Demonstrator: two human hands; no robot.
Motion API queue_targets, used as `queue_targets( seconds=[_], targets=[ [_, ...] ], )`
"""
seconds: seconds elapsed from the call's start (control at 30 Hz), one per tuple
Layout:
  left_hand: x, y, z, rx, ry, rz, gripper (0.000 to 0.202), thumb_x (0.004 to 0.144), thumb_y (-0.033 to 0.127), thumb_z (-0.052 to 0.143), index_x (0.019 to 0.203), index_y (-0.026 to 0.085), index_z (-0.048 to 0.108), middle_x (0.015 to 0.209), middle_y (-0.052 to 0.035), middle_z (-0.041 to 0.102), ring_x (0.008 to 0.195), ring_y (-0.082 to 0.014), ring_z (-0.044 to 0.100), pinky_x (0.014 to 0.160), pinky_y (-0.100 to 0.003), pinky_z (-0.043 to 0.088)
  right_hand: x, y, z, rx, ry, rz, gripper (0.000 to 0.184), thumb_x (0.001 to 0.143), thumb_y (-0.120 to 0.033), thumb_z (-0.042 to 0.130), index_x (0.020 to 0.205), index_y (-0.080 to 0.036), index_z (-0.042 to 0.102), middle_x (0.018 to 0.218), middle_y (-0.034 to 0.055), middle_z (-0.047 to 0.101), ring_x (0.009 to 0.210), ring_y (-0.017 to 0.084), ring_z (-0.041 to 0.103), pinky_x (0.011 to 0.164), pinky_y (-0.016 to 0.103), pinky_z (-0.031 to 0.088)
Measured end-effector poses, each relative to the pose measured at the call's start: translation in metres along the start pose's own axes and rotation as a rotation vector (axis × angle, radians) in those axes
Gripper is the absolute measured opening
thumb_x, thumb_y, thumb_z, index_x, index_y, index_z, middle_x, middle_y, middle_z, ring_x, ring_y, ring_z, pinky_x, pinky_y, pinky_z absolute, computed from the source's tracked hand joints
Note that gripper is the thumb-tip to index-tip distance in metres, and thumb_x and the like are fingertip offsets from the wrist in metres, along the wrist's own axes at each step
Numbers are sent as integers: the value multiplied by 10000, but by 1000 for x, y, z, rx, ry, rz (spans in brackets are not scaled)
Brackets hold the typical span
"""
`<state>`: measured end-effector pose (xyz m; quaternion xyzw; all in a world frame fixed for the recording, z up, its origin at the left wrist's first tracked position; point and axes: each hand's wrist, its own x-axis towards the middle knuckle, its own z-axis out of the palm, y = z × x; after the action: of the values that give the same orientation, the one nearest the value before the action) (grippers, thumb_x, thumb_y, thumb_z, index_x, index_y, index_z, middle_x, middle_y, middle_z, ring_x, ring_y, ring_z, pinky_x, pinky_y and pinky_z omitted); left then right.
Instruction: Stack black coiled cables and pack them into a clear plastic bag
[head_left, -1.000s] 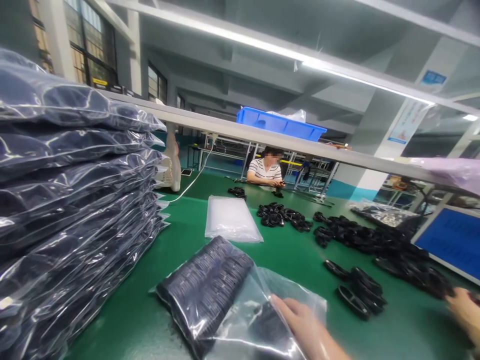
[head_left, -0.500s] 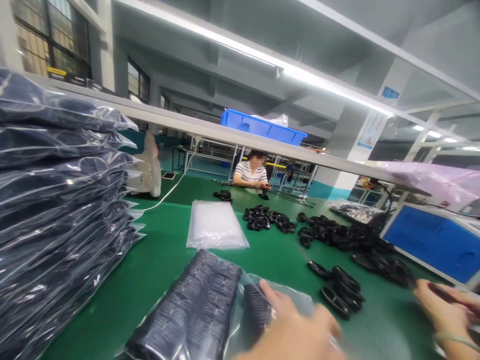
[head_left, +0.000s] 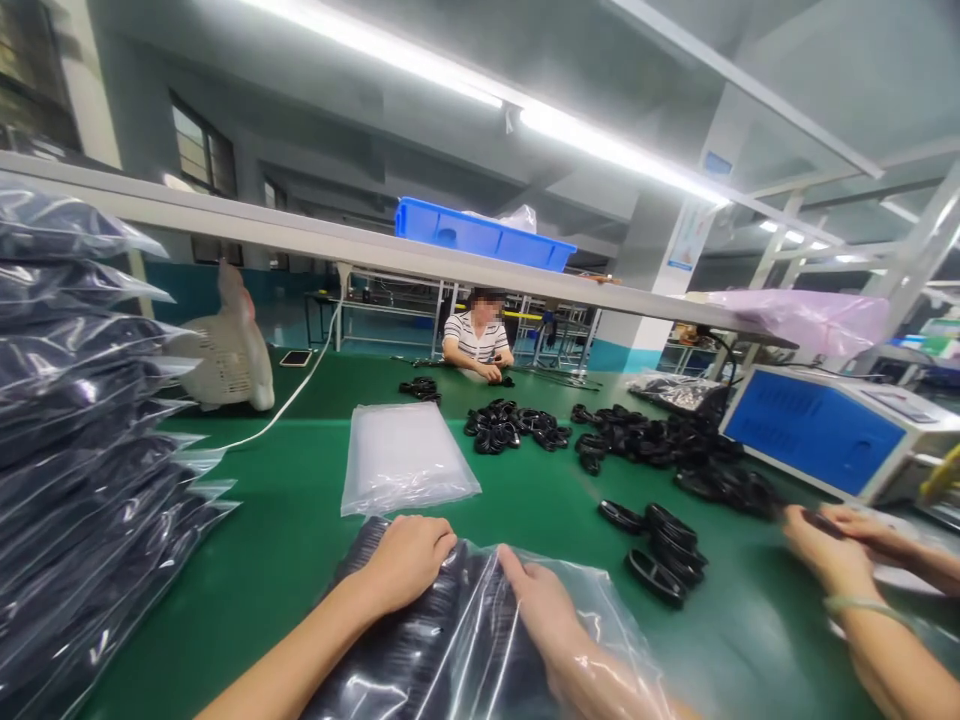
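Note:
A clear plastic bag (head_left: 592, 620) at the bottom middle holds rows of tightly stacked black oval parts (head_left: 427, 625). My left hand (head_left: 409, 560) lies over the far end of the left rows, its fingers curled down around them. Under the clear film, my right hand (head_left: 544, 610) presses along the right-hand row, thumb stretched forward and the other fingers bent down, partly hidden. Beyond the bag lies a stack of flat clear bags (head_left: 409, 455). Loose black oval parts (head_left: 664, 555) sit to the right.
Filled bags (head_left: 82, 430) tower at the left, near a white fan-like device (head_left: 225, 350). Black parts (head_left: 637, 435) spread across the green table. Another person's hands (head_left: 840, 545) hold a dark piece at right, near a blue-and-white machine (head_left: 802, 430). A co-worker (head_left: 478, 335) sits opposite.
My left hand has come into view onto the bagged rows. My right hand is now beneath the film, and the right row sits closer to the others. The view has swung right.

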<state>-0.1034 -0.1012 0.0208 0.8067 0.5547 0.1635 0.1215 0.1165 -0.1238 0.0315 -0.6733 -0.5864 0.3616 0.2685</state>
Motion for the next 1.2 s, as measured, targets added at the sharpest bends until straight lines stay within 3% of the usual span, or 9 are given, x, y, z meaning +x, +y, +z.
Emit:
queue_targets(
  seconds=[0.07,0.17,0.4,0.6,0.8,0.93,1.03,1.2],
  targets=[
    [2,0,1,5,1,1,401,900,331,286,786,207,649,823,-48,698,786,-219,624,711,-308,397,8,-4,38,-17,36,127,527,831,-575,374,830,-135,664,897,144,690,886,287,638,773,351,466],
    [3,-1,1,3,-3,5,365,892,357,314,870,217,650,887,-50,698,835,-228,620,748,-325,396,16,-7,60,-31,96,218,597,823,-599,335,946,-105,647,983,176,671,991,303,605,833,354,441],
    [-4,-2,-1,-49,-32,28,341,814,489,440,992,264,624,920,-30,673,894,-252,587,815,-380,385,18,-12,60,-84,138,213,596,865,-524,261,1072,-72,588,1091,200,629,1068,301,568,915,366,401],
    [-12,-9,-4,-92,-128,41,710,619,640,584,1178,206,545,1141,-118,592,1096,-351,491,925,-462,344,21,-17,69,-234,165,184,630,878,-513,196,1092,-56,574,1089,223,624,1101,320,543,919,394,397],
    [-18,-8,-5,-125,-151,-3,778,611,632,586,1218,151,511,1285,-181,489,1207,-374,395,1007,-503,256,16,-28,73,-414,186,157,664,884,-524,167,959,-64,639,1004,241,650,992,356,598,865,438,421],
    [-19,-8,-4,-138,-135,-14,728,608,615,596,1171,155,544,1189,-169,551,1151,-377,441,973,-502,293,21,-27,77,-411,150,165,685,895,-505,153,984,-21,629,1042,275,622,1043,369,567,895,454,397],
    [-18,-9,-2,-144,-133,-36,774,601,602,604,1232,165,502,1211,-171,537,1161,-385,430,969,-508,290,27,-25,74,-379,84,155,671,901,-483,184,1027,33,595,1077,292,599,1060,365,554,911,453,386],
    [-19,-10,2,-129,-135,-70,799,630,598,579,1314,215,423,1263,-158,497,1210,-378,381,1002,-514,236,22,-25,51,-207,-57,67,554,869,-518,313,939,-85,652,987,138,667,948,251,612,826,330,458]
  ],
)
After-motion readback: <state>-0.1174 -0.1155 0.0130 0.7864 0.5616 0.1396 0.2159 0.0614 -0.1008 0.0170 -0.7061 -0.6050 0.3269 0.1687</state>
